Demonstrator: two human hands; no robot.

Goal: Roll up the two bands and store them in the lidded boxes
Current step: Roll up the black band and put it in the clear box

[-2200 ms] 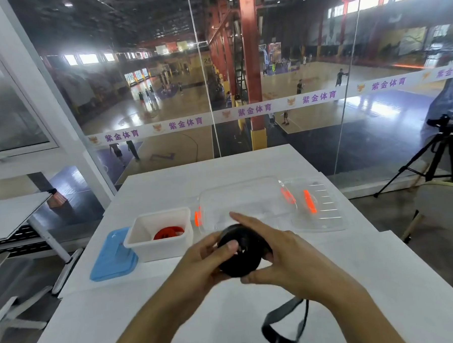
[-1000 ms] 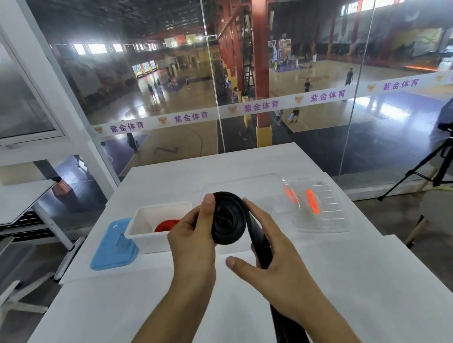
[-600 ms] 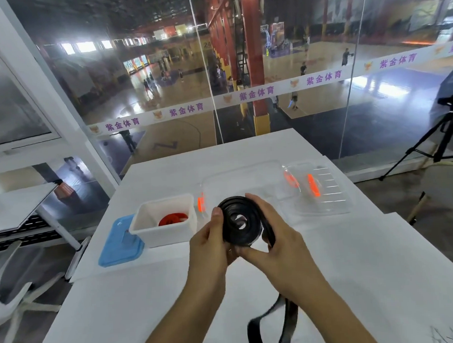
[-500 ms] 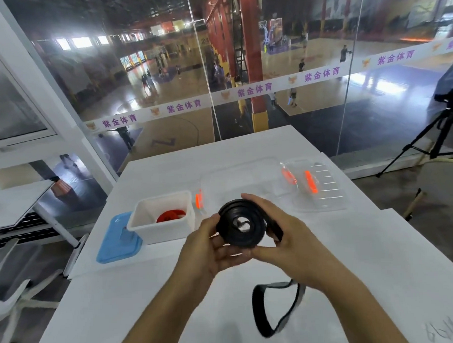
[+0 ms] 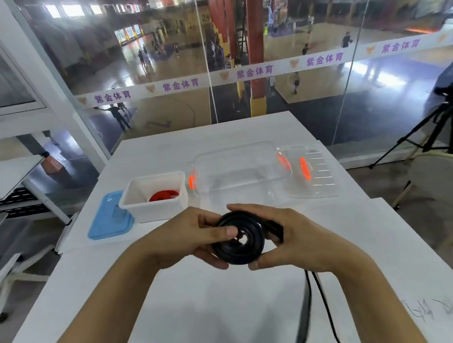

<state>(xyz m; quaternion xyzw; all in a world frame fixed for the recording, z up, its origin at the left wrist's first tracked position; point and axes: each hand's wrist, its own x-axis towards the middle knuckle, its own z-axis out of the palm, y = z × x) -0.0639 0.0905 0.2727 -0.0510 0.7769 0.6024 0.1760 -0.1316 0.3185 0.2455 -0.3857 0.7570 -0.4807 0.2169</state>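
A black band (image 5: 239, 245), mostly wound into a coil, is held above the white table between both hands. My left hand (image 5: 187, 236) grips the coil's left side with the thumb across its face. My right hand (image 5: 292, 238) cups the right side. The band's loose tail (image 5: 306, 306) hangs down toward the near edge. A rolled red band (image 5: 163, 195) lies in the open white box (image 5: 143, 204). Behind the hands stands an open clear box (image 5: 236, 170) with orange clips.
A blue lid (image 5: 107, 219) lies flat left of the white box. A clear lid (image 5: 312, 174) with an orange clip rests right of the clear box. Glass wall beyond the table (image 5: 227, 315); a tripod (image 5: 433, 129) and chair stand at right, another desk at left.
The coil has dropped lower and tilted flatter between my hands. The loose loop of tail has straightened and now hangs as a narrow strand.
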